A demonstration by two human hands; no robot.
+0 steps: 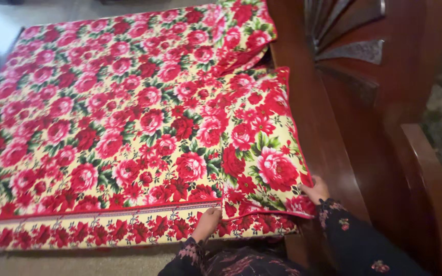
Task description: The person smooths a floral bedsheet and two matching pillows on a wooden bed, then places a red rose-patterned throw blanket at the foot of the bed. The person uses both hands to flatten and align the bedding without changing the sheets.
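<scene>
- Pillow (262,148) in a cover of red and pink roses on cream lies flat at the head end of the bed, along the dark wooden headboard (328,128), its near corner at the bed's near edge.
- Right hand (315,190) closes on that near corner beside the headboard, fingers curled under the piped edge.
- Left hand (206,223) presses flat on the bedsheet (93,117) at the near edge, just beside the pillow's other near corner; it holds nothing.
- Second pillow (241,30) in the same print lies at the far head corner.
- Judging by this, the sheet is spread smooth and both pillows are on; only squaring the near pillow seems left.
</scene>
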